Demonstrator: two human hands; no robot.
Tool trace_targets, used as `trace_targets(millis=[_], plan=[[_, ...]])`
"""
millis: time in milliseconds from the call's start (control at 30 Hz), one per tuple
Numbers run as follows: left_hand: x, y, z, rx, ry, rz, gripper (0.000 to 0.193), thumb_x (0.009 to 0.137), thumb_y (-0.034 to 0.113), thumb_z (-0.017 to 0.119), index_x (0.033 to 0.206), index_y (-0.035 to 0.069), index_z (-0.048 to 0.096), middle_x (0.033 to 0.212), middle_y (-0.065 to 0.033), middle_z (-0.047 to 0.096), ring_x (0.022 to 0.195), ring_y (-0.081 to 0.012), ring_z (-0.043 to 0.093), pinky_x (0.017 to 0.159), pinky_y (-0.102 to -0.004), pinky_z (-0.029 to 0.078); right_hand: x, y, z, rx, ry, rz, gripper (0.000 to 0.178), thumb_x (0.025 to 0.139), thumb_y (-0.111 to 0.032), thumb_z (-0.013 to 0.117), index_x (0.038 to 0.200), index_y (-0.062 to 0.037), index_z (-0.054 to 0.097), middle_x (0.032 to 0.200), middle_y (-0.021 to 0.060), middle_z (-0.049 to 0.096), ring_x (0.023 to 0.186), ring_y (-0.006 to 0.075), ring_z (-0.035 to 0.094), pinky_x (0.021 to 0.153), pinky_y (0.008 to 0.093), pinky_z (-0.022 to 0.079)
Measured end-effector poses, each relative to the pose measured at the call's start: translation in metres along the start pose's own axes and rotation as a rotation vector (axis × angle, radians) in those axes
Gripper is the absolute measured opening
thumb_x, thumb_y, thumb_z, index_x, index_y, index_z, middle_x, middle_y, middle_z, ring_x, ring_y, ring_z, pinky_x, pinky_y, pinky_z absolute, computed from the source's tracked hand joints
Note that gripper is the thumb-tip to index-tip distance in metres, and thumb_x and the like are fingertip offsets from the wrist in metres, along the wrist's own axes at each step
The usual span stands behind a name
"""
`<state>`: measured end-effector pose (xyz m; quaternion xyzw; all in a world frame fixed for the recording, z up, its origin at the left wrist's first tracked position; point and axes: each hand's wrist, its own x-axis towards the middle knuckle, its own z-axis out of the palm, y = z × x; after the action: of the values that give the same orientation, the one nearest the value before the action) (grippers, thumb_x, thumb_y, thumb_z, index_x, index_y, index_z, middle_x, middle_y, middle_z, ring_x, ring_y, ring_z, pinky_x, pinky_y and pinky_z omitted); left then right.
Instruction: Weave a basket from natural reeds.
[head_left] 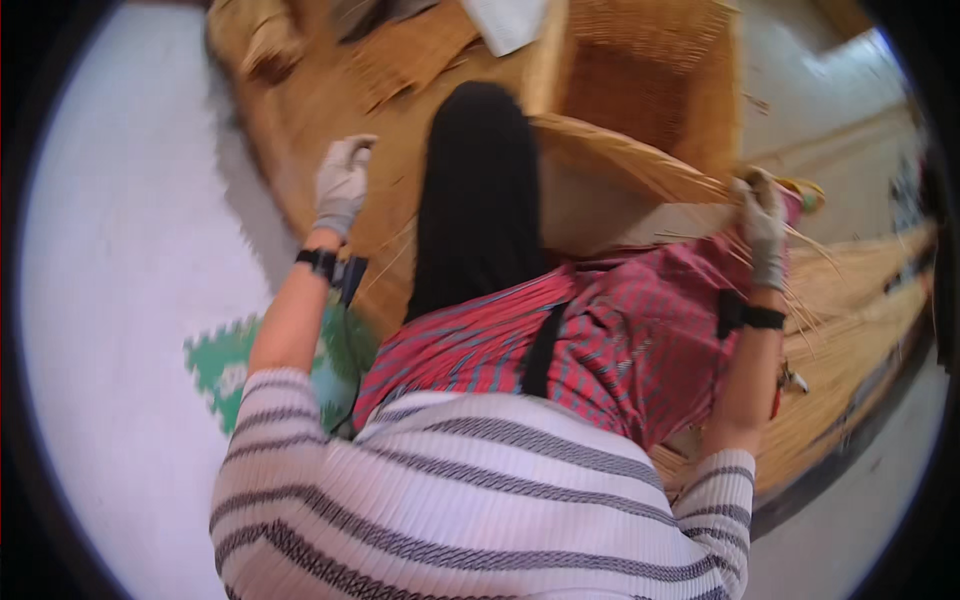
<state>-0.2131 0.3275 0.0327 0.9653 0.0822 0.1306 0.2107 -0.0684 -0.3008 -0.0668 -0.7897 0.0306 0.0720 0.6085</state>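
Observation:
A tan wicker basket (640, 160), rectangular and open, leans beyond my lap with its mouth facing me. My right hand (762, 225), in a pale glove, is closed at the near right corner of its rim. Thin loose wicker strands (822, 250) stick out around that hand; which of them it grips is hidden. Off to the left of my dark-trousered knee (480, 150), my gloved left hand (343, 185) is raised above the brown board, apart from the basket. Its fingers are curled together, and anything between them is too small to make out.
A red checked cloth (640, 330) covers my lap. Bundled strips (850, 330) lie at the right, near a small tool (795, 378). A woven piece (415, 50) rests on the brown board (390, 150) ahead. A green foam mat (235, 365) is at the left.

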Motion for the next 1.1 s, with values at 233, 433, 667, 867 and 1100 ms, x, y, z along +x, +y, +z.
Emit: trace_targets(millis=[233, 433, 667, 867, 1100], plan=[[0.085, 0.284, 0.112, -0.622, -0.447, 0.43, 0.017, 0.1, 0.013, 0.07, 0.116, 0.009, 0.075, 0.107, -0.0115, 0.074, 0.106, -0.0234, 0.07, 0.092, -0.0347, 0.054, -0.004, -0.014, 0.004, -0.442, 0.155, -0.221, 0.035, 0.087, -0.039, 0.081, 0.095, -0.0053, 0.075, 0.092, 0.0155, 0.071, 0.085, 0.03, 0.069, 0.081, 0.0421, 0.055], [0.102, 0.381, 0.226, -0.778, -0.938, -0.086, 0.028, 0.108, 0.029, 0.062, 0.114, 0.005, 0.073, 0.088, -0.0029, 0.072, 0.07, -0.0107, 0.064, 0.063, -0.0286, 0.053, -0.002, -0.033, 0.0, -0.313, 0.028, -0.041, 0.048, 0.086, -0.05, 0.08, 0.097, -0.0038, 0.075, 0.091, 0.0147, 0.076, 0.088, 0.0297, 0.073, 0.081, 0.0404, 0.056], [0.105, 0.368, 0.254, -1.191, -0.956, -0.435, 0.024, 0.108, 0.028, 0.061, 0.102, 0.008, 0.072, 0.074, 0.0035, 0.061, 0.055, -0.006, 0.052, 0.048, -0.0207, 0.042, -0.001, -0.047, -0.006, -0.45, -0.047, -0.088, 0.056, 0.086, -0.064, 0.073, 0.106, -0.0114, 0.078, 0.097, 0.012, 0.077, 0.097, 0.0323, 0.073, 0.091, 0.0424, 0.054], [0.135, 0.354, 0.267, -1.057, -1.36, -0.535, 0.031, 0.112, 0.027, 0.051, 0.089, 0.009, 0.062, 0.078, -0.0015, 0.061, 0.065, -0.0141, 0.056, 0.058, -0.0285, 0.05, -0.001, -0.054, 0.0, -0.584, -0.071, -0.061, 0.063, 0.083, -0.075, 0.066, 0.102, -0.0167, 0.081, 0.1, 0.0104, 0.078, 0.106, 0.032, 0.07, 0.099, 0.0434, 0.048], [0.125, 0.349, 0.272, -0.626, -1.067, 0.549, 0.026, 0.11, 0.029, 0.057, 0.094, 0.009, 0.063, 0.078, 0.0014, 0.059, 0.069, -0.0114, 0.052, 0.065, -0.0278, 0.047, -0.005, -0.064, 0.0, -0.631, -0.063, 0.026, 0.063, 0.081, -0.076, 0.067, 0.103, -0.0187, 0.082, 0.102, 0.0101, 0.079, 0.108, 0.0317, 0.07, 0.101, 0.0428, 0.047]])
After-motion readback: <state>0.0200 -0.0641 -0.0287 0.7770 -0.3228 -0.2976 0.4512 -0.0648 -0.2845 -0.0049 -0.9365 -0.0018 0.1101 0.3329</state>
